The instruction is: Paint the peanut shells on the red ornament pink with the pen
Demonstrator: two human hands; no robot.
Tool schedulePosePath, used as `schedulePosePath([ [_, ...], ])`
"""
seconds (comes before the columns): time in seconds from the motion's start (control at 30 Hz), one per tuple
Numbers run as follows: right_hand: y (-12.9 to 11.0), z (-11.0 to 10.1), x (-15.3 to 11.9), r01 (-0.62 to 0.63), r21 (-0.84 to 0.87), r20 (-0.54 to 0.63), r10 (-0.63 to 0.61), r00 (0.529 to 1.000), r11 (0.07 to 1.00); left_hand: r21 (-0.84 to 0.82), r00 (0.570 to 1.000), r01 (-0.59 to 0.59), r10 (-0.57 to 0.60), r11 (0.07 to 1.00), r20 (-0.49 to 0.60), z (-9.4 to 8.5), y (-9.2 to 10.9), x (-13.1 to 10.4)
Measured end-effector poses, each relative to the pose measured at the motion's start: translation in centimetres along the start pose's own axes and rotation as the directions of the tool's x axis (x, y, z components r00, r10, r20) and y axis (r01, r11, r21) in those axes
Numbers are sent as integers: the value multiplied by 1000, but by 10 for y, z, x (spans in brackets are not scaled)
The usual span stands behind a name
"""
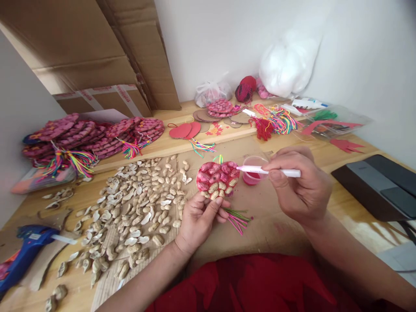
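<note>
My left hand [203, 216] is closed on the lower edge of a heart-shaped peanut-shell ornament [218, 178], holding it up over the cardboard. Its upper shells are pink and its lower ones plain tan; green and pink strings [238, 221] hang below. My right hand [299, 184] pinches a white pen-like marker [282, 171]. The marker's tip meets or nearly meets the ornament's upper right shells. Just behind the marker stands a clear plastic cup [251, 178] with pink liquid in it.
Loose peanut shells [139, 203] spread across the left. A blue glue gun [29, 247] lies at far left. Finished ornaments [65, 134] are stacked behind, near red paper hearts [185, 131] and tassels [282, 121]. A dark device [380, 186] sits at right.
</note>
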State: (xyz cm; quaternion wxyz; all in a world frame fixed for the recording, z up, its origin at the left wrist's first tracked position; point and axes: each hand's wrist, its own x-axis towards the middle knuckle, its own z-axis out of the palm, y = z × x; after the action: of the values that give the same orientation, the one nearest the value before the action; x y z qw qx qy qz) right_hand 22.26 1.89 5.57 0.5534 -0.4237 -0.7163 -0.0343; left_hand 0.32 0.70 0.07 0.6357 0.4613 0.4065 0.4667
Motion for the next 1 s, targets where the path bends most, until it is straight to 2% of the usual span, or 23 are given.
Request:
schedulePosePath([
  [0.2, -3, 1, 1, 43, 0, 15, -43, 999, 999, 21, 1000, 8, -8, 1000, 0, 0, 1, 0],
  [0.53, 0, -1, 0, -21, -50, 3, 21, 1000, 999, 12, 1000, 1, -1, 1000, -18, 0, 0, 1],
  [0.77, 0, 0, -1, -27, 19, -11, 27, 1000, 999, -2, 1000, 4, -4, 1000, -17, -1, 1, 1],
  [0.9, 1, 0, -1, -25, -39, 19, 26, 999, 999, 13, 1000, 13, -13, 1000, -15, 0, 2, 1],
  [1.0, 2, -1, -1, -24, -81, 0, 24, 1000, 996, 11, 1000, 19, -18, 1000, -15, 0, 4, 1],
])
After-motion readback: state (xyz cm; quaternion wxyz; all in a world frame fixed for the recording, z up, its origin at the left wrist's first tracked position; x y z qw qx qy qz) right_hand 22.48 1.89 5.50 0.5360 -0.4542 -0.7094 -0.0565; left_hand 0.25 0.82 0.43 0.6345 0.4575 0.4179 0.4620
